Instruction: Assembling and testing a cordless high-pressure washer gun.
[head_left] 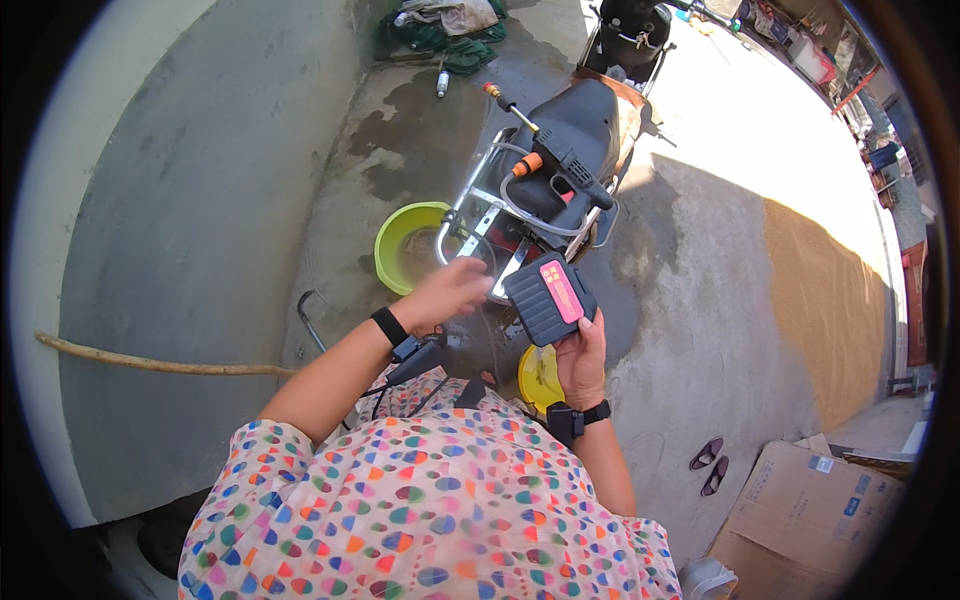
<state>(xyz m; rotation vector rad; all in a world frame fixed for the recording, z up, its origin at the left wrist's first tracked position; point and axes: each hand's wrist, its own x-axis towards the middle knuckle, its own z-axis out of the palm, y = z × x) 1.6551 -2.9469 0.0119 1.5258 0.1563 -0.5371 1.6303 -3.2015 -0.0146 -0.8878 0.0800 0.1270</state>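
Starting from the left, I see one long pale hose point(150, 362) lying across the grey concrete ground point(200, 220), and near it one thin bent metal rod point(310, 318). One yellow-green basin point(402, 240) stands beside the scooter's rear, I think so that water is close for washing. My left hand point(447, 292) is stretched forward toward the metal rack point(480, 215) of the scooter point(585, 130); it is blurred, the fingers seem loosely spread and hold nothing, but I cannot tell if they touch the rack. My right hand point(580, 352) is closed around the lower part of one dark ribbed battery pack point(549, 298) with a pink label, held up in front of my chest and tilted to my face, probably so I can look at its top side. On the scooter's seat lies one black spray gun point(560, 160) with orange parts, placed there perhaps to keep it off the wet ground. One yellow round thing point(536, 380) is on the ground just under my right hand, partly hidden, so I cannot say what it is. I wear two black wrist bands, one on each arm. More to the right I count two dark sandals point(708, 465) lying together, and one flattened cardboard box point(810, 515) in the corner.
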